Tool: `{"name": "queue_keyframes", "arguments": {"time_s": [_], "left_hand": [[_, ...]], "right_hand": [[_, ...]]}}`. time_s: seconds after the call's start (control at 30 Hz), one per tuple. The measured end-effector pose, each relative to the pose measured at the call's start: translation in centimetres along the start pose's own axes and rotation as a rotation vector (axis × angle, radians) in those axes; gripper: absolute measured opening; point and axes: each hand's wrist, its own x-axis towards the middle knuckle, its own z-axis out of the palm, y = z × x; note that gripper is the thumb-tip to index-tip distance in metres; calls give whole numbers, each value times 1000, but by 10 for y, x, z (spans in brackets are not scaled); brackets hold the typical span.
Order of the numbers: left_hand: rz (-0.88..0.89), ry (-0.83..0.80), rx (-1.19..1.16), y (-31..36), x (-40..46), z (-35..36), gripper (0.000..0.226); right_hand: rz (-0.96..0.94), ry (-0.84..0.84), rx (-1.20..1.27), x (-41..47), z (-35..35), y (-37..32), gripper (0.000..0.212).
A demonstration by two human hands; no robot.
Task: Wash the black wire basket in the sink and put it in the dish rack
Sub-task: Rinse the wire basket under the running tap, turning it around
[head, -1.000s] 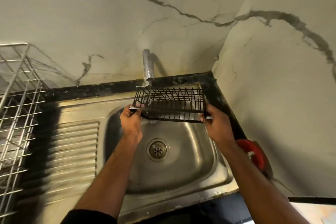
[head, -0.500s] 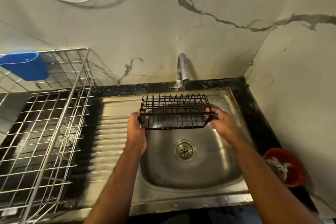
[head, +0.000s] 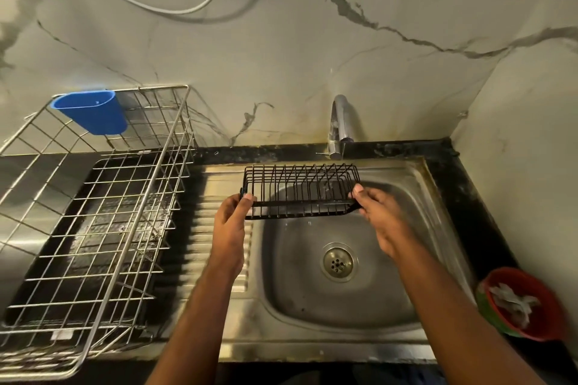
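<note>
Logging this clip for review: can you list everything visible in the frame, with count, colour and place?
black wire basket: one, black, held over the back of the sink basin
sink: one, steel, centre, with a ribbed drainboard on its left
drain: one, metal, in the basin floor
tap: one, chrome, at the wall behind the sink
dish rack: one, silver wire, left of the sink
blue cup: one, blue, hung on the rack's back rim
red bowl: one, red, on the counter to the right, holding something pale
cable: one, white, looped on the wall
left hand: gripping the basket's left end
right hand: gripping the basket's right end
</note>
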Motion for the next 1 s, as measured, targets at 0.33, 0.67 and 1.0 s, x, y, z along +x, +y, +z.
{"name": "queue_keyframes", "arguments": {"time_s": [0.33,0.67,1.0], "left_hand": [[-47,-60,106,3,-1,-12,16],[-39,-153,175,-2,-2,-23,46],[111,-355,456,-11,-14,-17,44]], "right_hand": [[-90,25,54,-12,5,-9,30],[-87,-68,-111,-25,-9,-11,46],[12,97,28,-33,-25,-13,32]]}}
